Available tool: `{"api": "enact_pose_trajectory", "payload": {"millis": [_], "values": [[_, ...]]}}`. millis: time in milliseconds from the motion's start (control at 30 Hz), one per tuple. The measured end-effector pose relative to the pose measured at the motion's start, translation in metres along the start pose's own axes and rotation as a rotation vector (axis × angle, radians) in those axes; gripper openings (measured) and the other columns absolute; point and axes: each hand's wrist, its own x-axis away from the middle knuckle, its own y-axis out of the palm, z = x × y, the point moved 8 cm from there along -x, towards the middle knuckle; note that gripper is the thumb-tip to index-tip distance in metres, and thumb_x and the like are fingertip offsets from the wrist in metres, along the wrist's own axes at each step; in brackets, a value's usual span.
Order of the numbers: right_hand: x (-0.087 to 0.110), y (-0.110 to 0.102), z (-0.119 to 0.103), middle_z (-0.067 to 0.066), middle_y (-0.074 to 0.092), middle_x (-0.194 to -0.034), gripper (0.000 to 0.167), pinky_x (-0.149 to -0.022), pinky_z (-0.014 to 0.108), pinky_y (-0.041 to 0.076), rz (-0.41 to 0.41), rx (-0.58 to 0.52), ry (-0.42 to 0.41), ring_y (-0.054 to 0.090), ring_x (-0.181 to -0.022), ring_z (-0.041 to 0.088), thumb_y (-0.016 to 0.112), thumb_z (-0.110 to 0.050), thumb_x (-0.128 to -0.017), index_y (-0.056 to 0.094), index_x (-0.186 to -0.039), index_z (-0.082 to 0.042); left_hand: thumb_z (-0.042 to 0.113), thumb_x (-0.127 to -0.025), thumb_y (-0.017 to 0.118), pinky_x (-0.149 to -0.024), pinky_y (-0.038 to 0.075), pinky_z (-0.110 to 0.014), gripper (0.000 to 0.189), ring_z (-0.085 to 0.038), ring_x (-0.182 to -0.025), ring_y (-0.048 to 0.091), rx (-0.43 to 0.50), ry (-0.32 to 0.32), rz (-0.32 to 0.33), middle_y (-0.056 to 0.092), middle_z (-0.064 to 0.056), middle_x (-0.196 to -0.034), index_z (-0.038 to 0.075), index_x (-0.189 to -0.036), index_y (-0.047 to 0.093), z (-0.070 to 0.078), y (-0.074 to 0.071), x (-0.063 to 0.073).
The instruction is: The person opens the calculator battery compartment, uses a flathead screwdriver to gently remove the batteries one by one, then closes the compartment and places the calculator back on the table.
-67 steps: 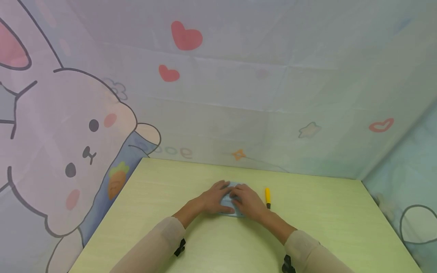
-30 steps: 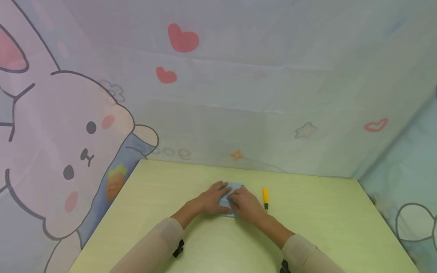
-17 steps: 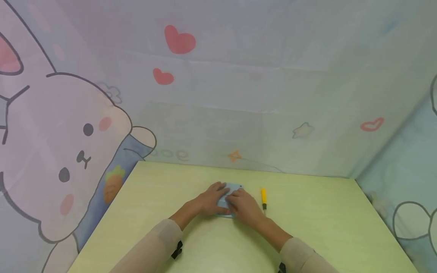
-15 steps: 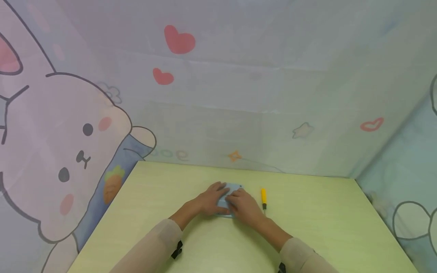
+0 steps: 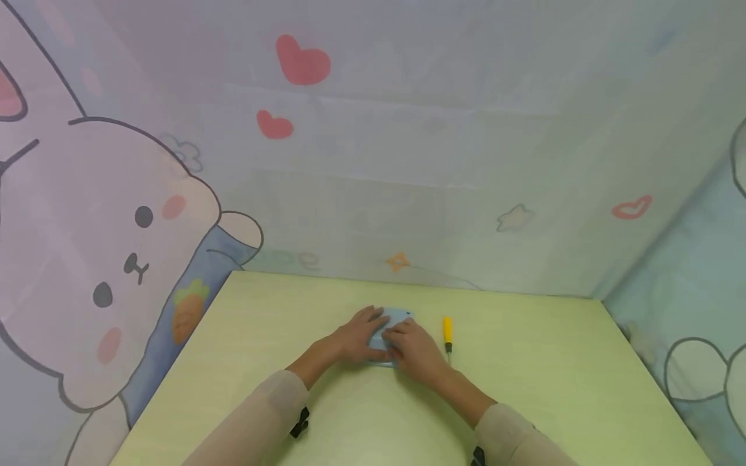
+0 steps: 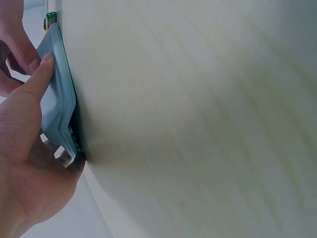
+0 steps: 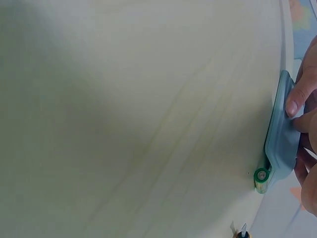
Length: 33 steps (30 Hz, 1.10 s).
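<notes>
A light blue flat plastic device [image 5: 394,315] with chamfered edges lies on the table under both hands. My left hand [image 5: 357,338] holds its left side, thumb across the near part and the other fingers around the far edge; in the left wrist view, the thumb [image 6: 39,79] rests on its top. My right hand [image 5: 418,349] is on its right part, fingers bent against the middle of the top. Whether those fingers pinch anything small is hidden. A green battery [image 7: 261,178] sits by the device's far right corner.
A screwdriver [image 5: 447,331] with a yellow handle lies just right of the right hand, its shaft towards the person. The pale yellow-green table [image 5: 542,362] ends at a printed cloth backdrop [image 5: 373,168] behind and at the sides.
My right fingers have drawn back a little towards the person, uncovering the device's far right corner. The left hand keeps its hold. The head view has shifted slightly.
</notes>
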Motion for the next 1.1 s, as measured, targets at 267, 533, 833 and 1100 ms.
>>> {"api": "enact_pose_trajectory", "payload": {"millis": [267, 533, 833, 1100], "values": [[0.0, -0.001, -0.005, 0.009, 0.078, -0.111, 0.026, -0.094, 0.044, 0.056, 0.014, 0.011, -0.006, 0.065, -0.102, 0.027, 0.083, -0.005, -0.09, 0.079, -0.115, -0.003, 0.057, -0.098, 0.072, -0.12, 0.036, -0.059, 0.088, -0.038, -0.162, 0.013, -0.012, -0.003, 0.002, 0.024, -0.011, -0.174, 0.013, -0.165, 0.038, -0.004, 0.002, 0.001], [0.009, 0.004, -0.004, 0.01, 0.077, -0.114, 0.028, -0.093, 0.047, 0.057, 0.067, 0.016, 0.004, 0.066, -0.108, 0.03, 0.081, -0.006, -0.091, 0.078, -0.118, -0.001, 0.054, -0.097, 0.073, -0.121, 0.034, -0.059, 0.088, -0.039, -0.162, 0.013, 0.002, -0.002, 0.003, 0.024, -0.014, -0.174, 0.009, -0.165, 0.038, 0.0, 0.004, 0.003], [0.012, 0.005, -0.005, 0.015, 0.074, -0.123, 0.028, -0.1, 0.05, 0.053, 0.041, -0.05, 0.036, 0.064, -0.117, 0.034, 0.073, -0.001, -0.094, 0.074, -0.121, 0.004, 0.053, -0.095, 0.076, -0.122, 0.033, -0.055, 0.088, -0.039, -0.161, 0.018, -0.016, -0.008, 0.017, 0.028, -0.015, -0.172, 0.007, -0.162, 0.043, 0.003, 0.001, 0.004], [0.009, -0.004, 0.009, 0.016, 0.073, -0.122, 0.026, -0.105, 0.054, 0.051, 0.029, -0.204, 0.149, 0.065, -0.118, 0.036, 0.064, 0.0, -0.099, 0.071, -0.124, 0.003, 0.058, -0.09, 0.08, -0.121, 0.036, -0.052, 0.097, -0.037, -0.16, 0.022, -0.003, -0.013, 0.079, 0.032, -0.015, -0.171, 0.004, -0.162, 0.041, 0.0, -0.006, 0.006]]}}
